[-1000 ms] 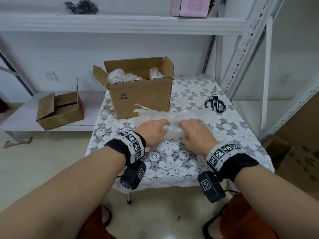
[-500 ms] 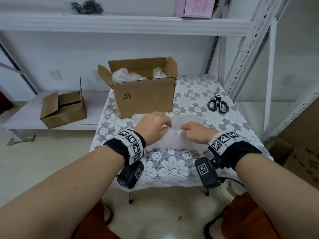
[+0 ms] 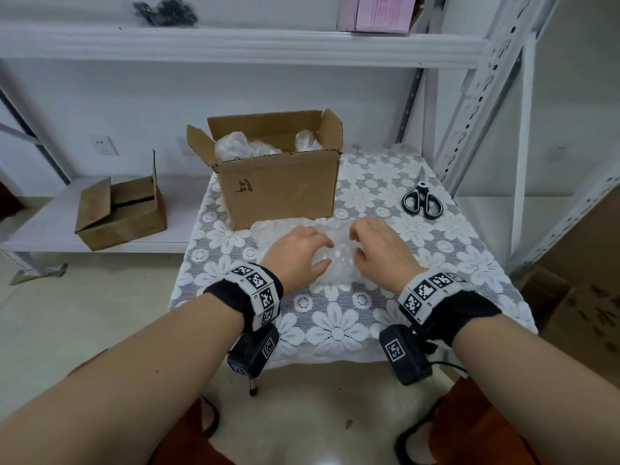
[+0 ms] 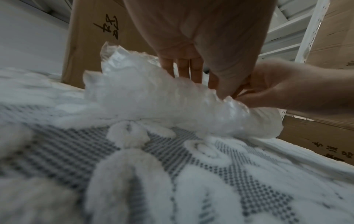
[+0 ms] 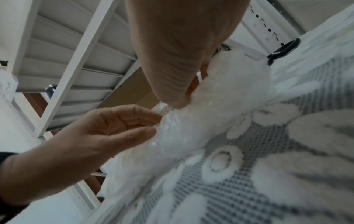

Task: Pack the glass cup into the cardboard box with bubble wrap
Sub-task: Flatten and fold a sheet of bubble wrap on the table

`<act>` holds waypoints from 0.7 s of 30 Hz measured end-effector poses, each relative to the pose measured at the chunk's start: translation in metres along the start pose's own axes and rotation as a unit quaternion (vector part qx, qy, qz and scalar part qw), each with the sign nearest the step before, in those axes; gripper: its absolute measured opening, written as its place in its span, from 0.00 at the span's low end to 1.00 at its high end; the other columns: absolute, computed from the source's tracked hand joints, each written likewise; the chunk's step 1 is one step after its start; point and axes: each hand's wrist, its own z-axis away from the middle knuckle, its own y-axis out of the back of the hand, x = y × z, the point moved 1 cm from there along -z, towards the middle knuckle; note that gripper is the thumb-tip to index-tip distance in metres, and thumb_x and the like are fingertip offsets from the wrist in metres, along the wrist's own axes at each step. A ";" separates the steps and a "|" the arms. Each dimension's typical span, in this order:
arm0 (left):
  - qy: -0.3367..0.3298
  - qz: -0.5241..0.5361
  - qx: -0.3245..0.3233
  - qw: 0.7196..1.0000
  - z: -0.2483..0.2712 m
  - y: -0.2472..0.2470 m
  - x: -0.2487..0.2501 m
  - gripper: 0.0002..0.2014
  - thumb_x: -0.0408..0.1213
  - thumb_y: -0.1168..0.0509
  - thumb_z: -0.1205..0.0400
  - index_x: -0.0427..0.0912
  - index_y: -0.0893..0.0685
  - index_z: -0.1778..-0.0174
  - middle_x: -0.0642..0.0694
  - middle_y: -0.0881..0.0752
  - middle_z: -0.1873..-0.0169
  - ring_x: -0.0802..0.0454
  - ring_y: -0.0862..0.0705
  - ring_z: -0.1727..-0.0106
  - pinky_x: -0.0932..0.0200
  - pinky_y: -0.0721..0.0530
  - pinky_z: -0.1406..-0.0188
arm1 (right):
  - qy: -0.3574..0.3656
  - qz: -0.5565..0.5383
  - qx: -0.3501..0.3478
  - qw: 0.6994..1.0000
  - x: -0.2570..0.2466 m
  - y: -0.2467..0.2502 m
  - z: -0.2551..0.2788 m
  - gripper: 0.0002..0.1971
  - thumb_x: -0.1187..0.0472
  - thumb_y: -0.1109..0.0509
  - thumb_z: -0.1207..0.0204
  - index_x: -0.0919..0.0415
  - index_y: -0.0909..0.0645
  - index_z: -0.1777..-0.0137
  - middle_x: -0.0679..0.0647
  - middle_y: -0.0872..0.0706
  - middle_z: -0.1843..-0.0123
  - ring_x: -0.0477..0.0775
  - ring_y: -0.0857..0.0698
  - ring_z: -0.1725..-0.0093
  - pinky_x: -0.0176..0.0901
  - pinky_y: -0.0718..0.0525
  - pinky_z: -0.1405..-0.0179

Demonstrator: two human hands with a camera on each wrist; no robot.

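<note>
A bundle of bubble wrap [image 3: 339, 263] lies on the lace-covered table just in front of the open cardboard box [image 3: 278, 193]. No glass cup shows; the wrap hides whatever is inside it. My left hand [image 3: 310, 253] holds the bundle's left part, its fingers [image 4: 191, 71] over the top and the thumb on the near side. My right hand [image 3: 364, 248] grips the right part, thumb [image 5: 172, 94] pressing the wrap [image 5: 226, 103] and curled fingers behind it. More bubble wrap [image 3: 241, 147] fills the box.
Black-handled scissors [image 3: 422, 201] lie on the table's far right. A smaller cardboard box [image 3: 120, 213] sits on the low shelf to the left. White metal shelving uprights [image 3: 469, 105] stand close behind and right of the table. Large cartons [image 3: 590, 297] stand at the right.
Both hands have moved away from me with the bubble wrap, which now sits bunched closer to the box. The loose sheet seen earlier is gathered under my fingers.
</note>
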 end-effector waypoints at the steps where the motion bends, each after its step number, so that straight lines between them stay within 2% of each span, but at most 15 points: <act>1: -0.008 0.000 0.014 1.000 0.001 -0.001 0.000 0.15 0.46 0.36 0.19 0.44 0.15 0.40 0.46 0.16 0.41 0.49 0.23 0.35 0.52 0.24 0.35 | 0.030 0.012 0.023 0.999 -0.001 -0.001 0.002 0.05 0.65 0.36 0.23 0.59 0.27 0.49 0.50 0.24 0.51 0.51 0.26 0.52 0.43 0.23 0.50; 3: -0.021 -0.002 0.030 0.999 0.001 -0.003 -0.002 0.19 0.50 0.40 0.20 0.42 0.14 0.43 0.42 0.17 0.38 0.44 0.23 0.33 0.44 0.23 0.34 | 0.081 0.023 0.044 0.995 -0.001 -0.007 0.007 0.05 0.59 0.36 0.23 0.59 0.26 0.51 0.51 0.24 0.53 0.49 0.29 0.55 0.45 0.24 0.52; 5: -0.017 -0.017 0.008 1.000 0.003 -0.005 -0.004 0.27 0.58 0.44 0.22 0.44 0.17 0.37 0.40 0.24 0.29 0.41 0.30 0.25 0.41 0.30 0.27 | 0.106 0.037 0.038 0.993 0.000 -0.014 0.011 0.12 0.50 0.35 0.24 0.59 0.25 0.50 0.50 0.24 0.52 0.49 0.29 0.54 0.44 0.24 0.50; 8: 0.015 -0.066 -0.064 0.996 0.005 -0.007 -0.008 0.36 0.61 0.35 0.25 0.51 0.32 0.22 0.42 0.45 0.17 0.41 0.51 0.16 0.41 0.48 0.18 | 0.110 0.065 0.007 0.992 0.004 -0.021 0.015 0.24 0.40 0.34 0.28 0.58 0.24 0.42 0.51 0.23 0.44 0.52 0.25 0.45 0.49 0.26 0.36; 9: 0.028 -0.083 -0.084 0.993 0.006 -0.007 -0.009 0.39 0.59 0.34 0.26 0.53 0.38 0.19 0.43 0.50 0.16 0.43 0.55 0.16 0.41 0.50 0.18 | 0.107 0.074 -0.007 0.992 0.005 -0.022 0.016 0.26 0.39 0.34 0.28 0.57 0.25 0.38 0.51 0.23 0.39 0.53 0.25 0.40 0.52 0.30 0.29; 11: 0.055 -0.096 -0.104 0.988 0.005 -0.008 -0.011 0.41 0.57 0.33 0.25 0.55 0.45 0.18 0.45 0.53 0.16 0.44 0.57 0.16 0.40 0.51 0.18 | 0.094 0.088 -0.033 0.991 0.006 -0.023 0.015 0.29 0.41 0.33 0.28 0.56 0.29 0.31 0.50 0.26 0.32 0.53 0.28 0.31 0.58 0.40 0.21; 13: 0.074 -0.086 -0.106 0.988 0.003 -0.009 -0.011 0.40 0.55 0.33 0.23 0.55 0.44 0.18 0.44 0.51 0.16 0.44 0.55 0.16 0.41 0.49 0.18 | 0.080 0.098 -0.042 0.991 0.007 -0.026 0.014 0.29 0.49 0.31 0.27 0.57 0.30 0.28 0.51 0.28 0.28 0.54 0.31 0.27 0.60 0.43 0.21; 16: 0.083 -0.070 -0.086 0.990 0.001 -0.007 -0.011 0.37 0.55 0.32 0.23 0.52 0.37 0.19 0.42 0.42 0.19 0.44 0.45 0.19 0.45 0.43 0.19 | 0.060 0.087 -0.017 0.994 0.010 -0.029 0.013 0.25 0.61 0.31 0.26 0.58 0.29 0.28 0.54 0.25 0.31 0.57 0.28 0.29 0.55 0.38 0.24; 19: 0.062 -0.059 -0.055 0.995 0.000 -0.003 -0.009 0.33 0.57 0.33 0.24 0.49 0.29 0.23 0.45 0.31 0.30 0.48 0.35 0.29 0.51 0.33 0.26 | 0.021 0.075 -0.008 0.997 0.009 -0.023 0.012 0.23 0.61 0.34 0.26 0.56 0.26 0.29 0.53 0.24 0.38 0.55 0.26 0.35 0.58 0.40 0.22; 21: 0.052 -0.059 -0.056 0.995 -0.001 0.001 -0.009 0.32 0.59 0.35 0.23 0.48 0.27 0.25 0.46 0.26 0.36 0.49 0.31 0.35 0.54 0.30 0.31 | 0.000 0.085 -0.014 0.996 0.007 -0.017 0.009 0.22 0.58 0.37 0.25 0.54 0.26 0.30 0.51 0.23 0.39 0.53 0.26 0.35 0.61 0.44 0.20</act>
